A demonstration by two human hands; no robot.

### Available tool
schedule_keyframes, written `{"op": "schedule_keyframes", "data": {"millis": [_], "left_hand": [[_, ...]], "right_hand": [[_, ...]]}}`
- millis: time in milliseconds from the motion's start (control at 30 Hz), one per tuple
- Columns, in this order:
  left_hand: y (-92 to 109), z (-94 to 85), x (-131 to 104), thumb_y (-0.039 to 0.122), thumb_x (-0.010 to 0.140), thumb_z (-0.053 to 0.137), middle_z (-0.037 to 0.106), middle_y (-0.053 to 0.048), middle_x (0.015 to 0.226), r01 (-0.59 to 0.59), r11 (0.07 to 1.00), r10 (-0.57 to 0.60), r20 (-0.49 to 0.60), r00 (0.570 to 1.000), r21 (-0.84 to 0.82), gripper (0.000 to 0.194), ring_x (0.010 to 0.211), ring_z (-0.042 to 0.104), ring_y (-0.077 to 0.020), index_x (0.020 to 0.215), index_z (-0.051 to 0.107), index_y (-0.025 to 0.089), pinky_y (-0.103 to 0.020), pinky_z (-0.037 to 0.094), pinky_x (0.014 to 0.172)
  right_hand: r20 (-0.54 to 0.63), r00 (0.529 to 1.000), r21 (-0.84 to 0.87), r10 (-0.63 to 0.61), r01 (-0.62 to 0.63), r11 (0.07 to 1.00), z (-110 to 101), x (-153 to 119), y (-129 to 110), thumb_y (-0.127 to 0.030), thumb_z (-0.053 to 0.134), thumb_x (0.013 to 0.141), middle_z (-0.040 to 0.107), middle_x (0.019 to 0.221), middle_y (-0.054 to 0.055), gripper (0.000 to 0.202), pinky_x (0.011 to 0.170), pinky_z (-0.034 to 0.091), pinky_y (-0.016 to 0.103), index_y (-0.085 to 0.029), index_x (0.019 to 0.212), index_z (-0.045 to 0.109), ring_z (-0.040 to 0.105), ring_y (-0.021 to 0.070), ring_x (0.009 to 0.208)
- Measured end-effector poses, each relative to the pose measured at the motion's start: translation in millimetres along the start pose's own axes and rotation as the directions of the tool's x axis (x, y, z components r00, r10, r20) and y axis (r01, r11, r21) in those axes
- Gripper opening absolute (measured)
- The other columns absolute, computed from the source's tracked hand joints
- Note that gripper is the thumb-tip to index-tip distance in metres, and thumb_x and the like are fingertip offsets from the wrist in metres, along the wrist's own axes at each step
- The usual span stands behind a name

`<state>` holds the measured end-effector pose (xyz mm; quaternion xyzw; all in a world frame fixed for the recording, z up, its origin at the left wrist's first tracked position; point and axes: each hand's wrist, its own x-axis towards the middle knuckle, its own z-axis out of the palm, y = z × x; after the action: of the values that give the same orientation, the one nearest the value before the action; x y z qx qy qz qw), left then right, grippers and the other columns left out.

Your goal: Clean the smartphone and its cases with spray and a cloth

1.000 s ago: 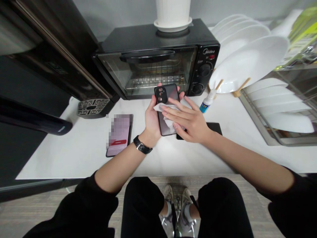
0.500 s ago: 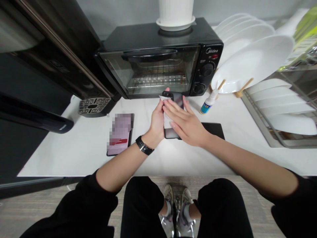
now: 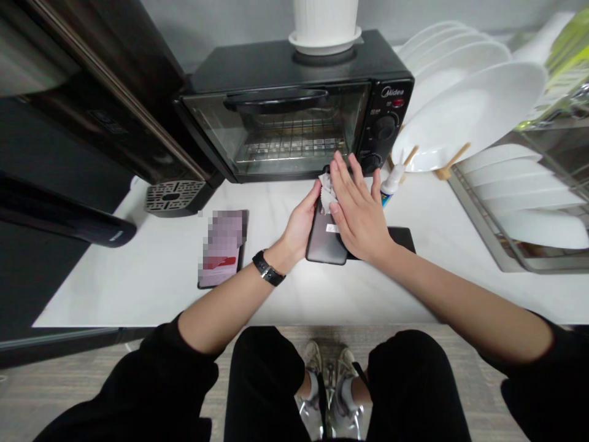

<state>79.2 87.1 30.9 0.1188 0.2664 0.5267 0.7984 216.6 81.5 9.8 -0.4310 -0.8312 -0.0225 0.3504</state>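
Observation:
My left hand (image 3: 298, 230) is closed around the left edge of a dark grey smartphone (image 3: 326, 244), its back turned up and a small white label on it. My right hand (image 3: 362, 218) lies over the phone's right side with its fingers stretched out, pressing a crumpled white tissue (image 3: 326, 195) against the back. The hand hides part of the tissue and of the phone's upper right. Beneath the right wrist, a flat black object (image 3: 405, 238) rests on the counter, partly covered. Just beyond the right fingers stands a small white spray bottle (image 3: 392, 182) with a blue label.
Behind my hands is a black toaster oven (image 3: 294, 132) with a white pot (image 3: 326, 21) on top. Another phone (image 3: 225, 245), its screen blurred out, lies left on the white counter (image 3: 151, 276). White plates (image 3: 478, 104) stand at the right, beside a dish rack (image 3: 510, 261).
My right hand has slid right and turned more upright, its fingers now pointing away from me. The tissue has bunched up, and more of the phone's lower back and its label show.

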Motion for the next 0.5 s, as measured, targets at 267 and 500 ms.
{"op": "schedule_keyframes", "data": {"millis": [267, 500], "left_hand": [[-14.6, -1.4, -5.1, 0.026, 0.111, 0.045, 0.080, -0.003, 0.124, 0.015, 0.990, -0.018, 0.023, 1.000, 0.144, 0.040, 0.133, 0.068, -0.0223, 0.145, 0.066, 0.021, -0.036, 0.049, 0.119], [5.3, 1.9, -2.8, 0.038, 0.113, 0.030, 0.073, 0.002, 0.142, -0.136, 0.991, 0.134, 0.072, 0.988, 0.017, 0.049, 0.147, 0.056, -0.0215, 0.152, 0.059, 0.036, -0.038, 0.043, 0.124]], "right_hand": [[-0.018, 0.998, 0.019, 0.057, -0.057, 0.998, 4.1, 0.8, 9.2, -0.037, 0.027, 0.112, 0.020, 0.180, 0.010, 0.070, 0.134, 0.009, 0.069, -0.028, 0.173, -0.007, 0.016, 0.0324, 0.167], [0.220, 0.899, 0.151, -0.378, 0.352, 0.924, -1.8, -8.4, -17.3, -0.034, 0.035, 0.109, 0.026, 0.177, 0.012, 0.074, 0.136, 0.006, 0.064, -0.018, 0.173, 0.001, 0.022, 0.0293, 0.166]]}}
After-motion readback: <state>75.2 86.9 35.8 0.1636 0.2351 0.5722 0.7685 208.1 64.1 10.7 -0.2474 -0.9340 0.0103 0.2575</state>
